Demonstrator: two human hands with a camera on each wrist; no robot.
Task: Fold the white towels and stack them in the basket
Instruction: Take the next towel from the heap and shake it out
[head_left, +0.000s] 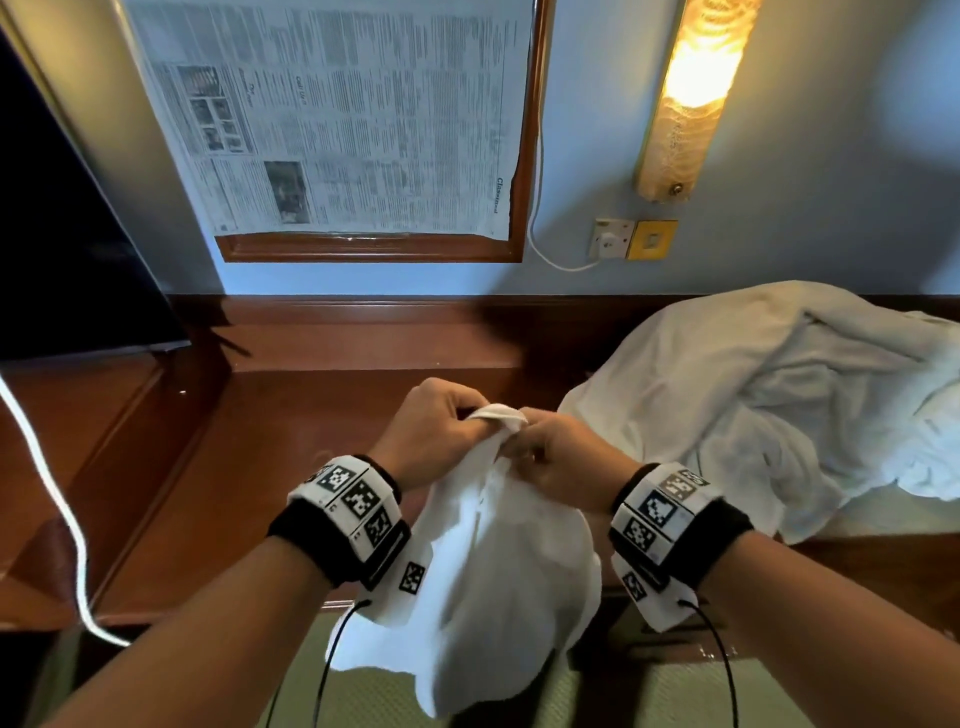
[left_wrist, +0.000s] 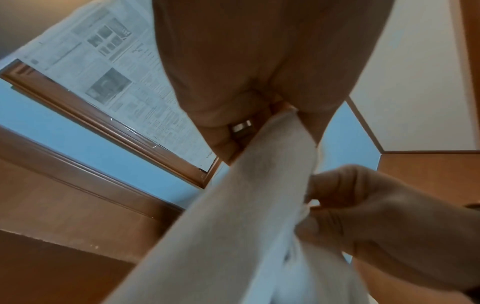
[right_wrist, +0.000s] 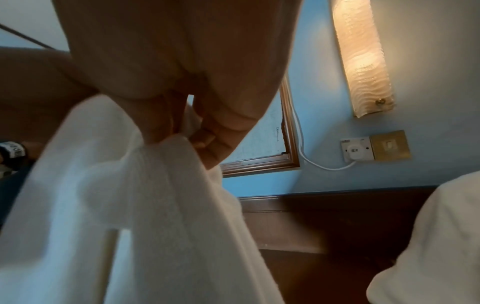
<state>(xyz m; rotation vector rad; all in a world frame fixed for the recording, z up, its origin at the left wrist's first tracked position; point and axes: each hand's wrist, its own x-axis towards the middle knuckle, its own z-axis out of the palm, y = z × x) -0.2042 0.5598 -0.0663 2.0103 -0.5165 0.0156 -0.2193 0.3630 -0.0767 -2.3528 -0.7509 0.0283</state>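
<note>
A small white towel hangs in the air over the near edge of the wooden desk. My left hand and my right hand sit close together at its top edge, each pinching the cloth. The left wrist view shows the towel running down from my left hand, with the right hand pinching its edge. In the right wrist view the towel bunches under my right hand. A heap of crumpled white towels lies on the desk to the right. No basket is in view.
A dark screen stands at the left. A white cable crosses the desk's left side. On the blue wall are a framed newspaper, a lit lamp and a socket. Green carpet lies below.
</note>
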